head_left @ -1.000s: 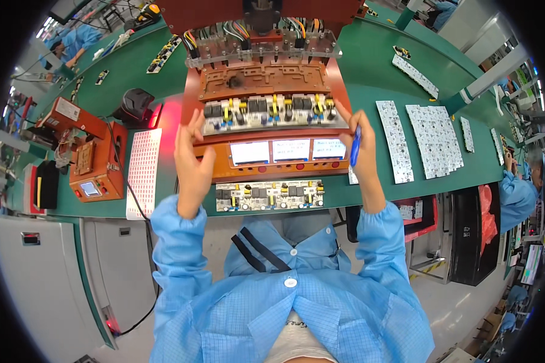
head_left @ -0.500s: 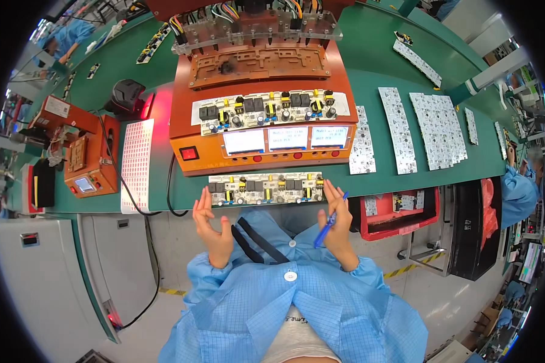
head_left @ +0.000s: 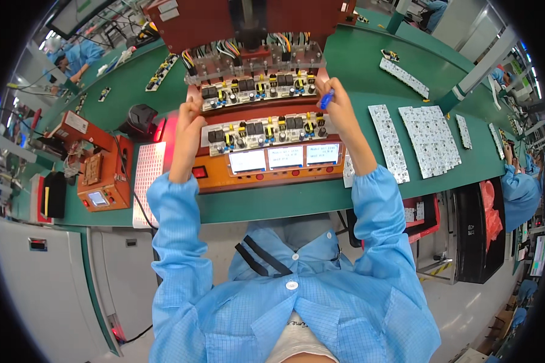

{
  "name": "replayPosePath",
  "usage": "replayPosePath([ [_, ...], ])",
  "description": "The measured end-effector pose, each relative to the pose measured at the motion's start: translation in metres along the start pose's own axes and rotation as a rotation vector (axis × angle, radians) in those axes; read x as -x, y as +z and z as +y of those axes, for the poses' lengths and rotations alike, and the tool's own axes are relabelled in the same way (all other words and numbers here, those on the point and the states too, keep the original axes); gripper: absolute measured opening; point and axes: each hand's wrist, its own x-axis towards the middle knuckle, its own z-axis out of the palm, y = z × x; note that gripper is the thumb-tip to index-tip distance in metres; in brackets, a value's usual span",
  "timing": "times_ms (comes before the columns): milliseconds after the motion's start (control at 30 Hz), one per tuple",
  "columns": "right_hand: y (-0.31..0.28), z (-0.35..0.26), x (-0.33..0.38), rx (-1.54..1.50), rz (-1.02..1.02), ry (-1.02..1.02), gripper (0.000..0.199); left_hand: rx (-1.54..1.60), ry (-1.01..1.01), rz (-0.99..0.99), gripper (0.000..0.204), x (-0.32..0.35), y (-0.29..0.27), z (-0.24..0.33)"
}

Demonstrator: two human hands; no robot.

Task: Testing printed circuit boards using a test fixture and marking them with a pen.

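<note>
A long circuit board point(head_left: 260, 89) with black, yellow and white parts is at the bed of the orange test machine point(head_left: 272, 109), under the clear plate with wires. My left hand point(head_left: 189, 118) is closed at its left end. At its right end, my right hand point(head_left: 340, 107) is closed, with a blue pen point(head_left: 327, 98) tucked in the fingers. My fingers partly hide the board's ends, and I cannot tell if it rests fully in the bed. A second similar circuit board point(head_left: 266, 134) lies on the machine's front ledge, above the lit screens.
Pale circuit boards point(head_left: 430, 140) lie in rows on the green bench point(head_left: 254, 209) at right. To the left are a black scanner point(head_left: 142, 120), a sheet of red labels point(head_left: 148, 181) and a smaller orange machine point(head_left: 106, 175). A red bin point(head_left: 430, 227) stands below the bench edge.
Both hands have moved forward, carrying the front circuit board from the bench edge to the machine's bed. The other board stays on the ledge. The view has shifted a little.
</note>
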Motion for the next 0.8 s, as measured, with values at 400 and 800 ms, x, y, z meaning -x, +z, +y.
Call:
replayPosePath([
  [400,-0.012,-0.036,-0.007,0.336,0.224,-0.285,0.018,-0.559,0.305,0.009,0.041,0.038,0.011,0.015],
  [800,0.114,-0.242,-0.254,-0.037,0.145,0.123,0.037,-0.355,0.203,-0.136,0.062,0.105,0.008,0.008],
])
